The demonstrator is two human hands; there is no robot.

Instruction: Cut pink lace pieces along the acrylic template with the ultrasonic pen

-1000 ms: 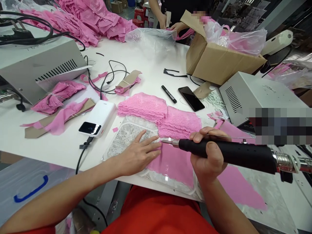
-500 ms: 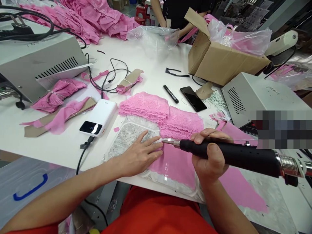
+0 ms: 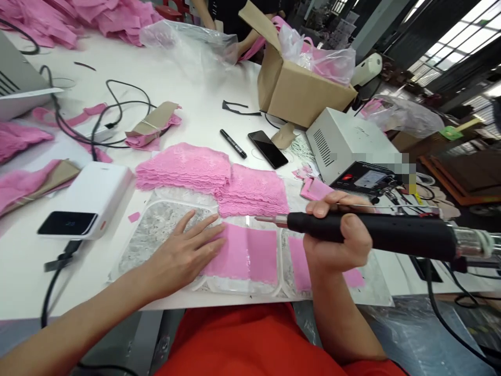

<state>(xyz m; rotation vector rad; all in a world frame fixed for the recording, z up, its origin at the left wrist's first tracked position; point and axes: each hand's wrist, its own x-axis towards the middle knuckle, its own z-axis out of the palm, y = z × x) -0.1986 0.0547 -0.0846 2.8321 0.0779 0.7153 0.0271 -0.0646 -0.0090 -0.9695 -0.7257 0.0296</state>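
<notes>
My left hand [image 3: 187, 253] lies flat with its fingers spread, the fingertips on the left edge of a pink fabric piece [image 3: 260, 253] and the palm over a clear plastic template [image 3: 282, 261] with rounded windows. My right hand [image 3: 332, 250] is wrapped round the black handle of an ultrasonic cutter [image 3: 407, 235]. Its thin metal tip points left, a little above the fabric's top edge and apart from my left fingers. Just behind the tip lie two stacks of pink lace fabric [image 3: 182, 167]. Another pink piece shows partly under my right forearm.
A white power bank [image 3: 104, 198] with a cable sits at left. Behind the lace are a marker [image 3: 233, 143], a phone [image 3: 268, 149] and a cardboard box [image 3: 309, 94]. A grey control box [image 3: 352, 149] stands at right. Across the table, a person's arms show beside a plastic bag [image 3: 191, 42].
The view has turned to the right. The cutter's tip, close against my left fingertips before, now stands apart from them to the right. Both hands keep much the same pose.
</notes>
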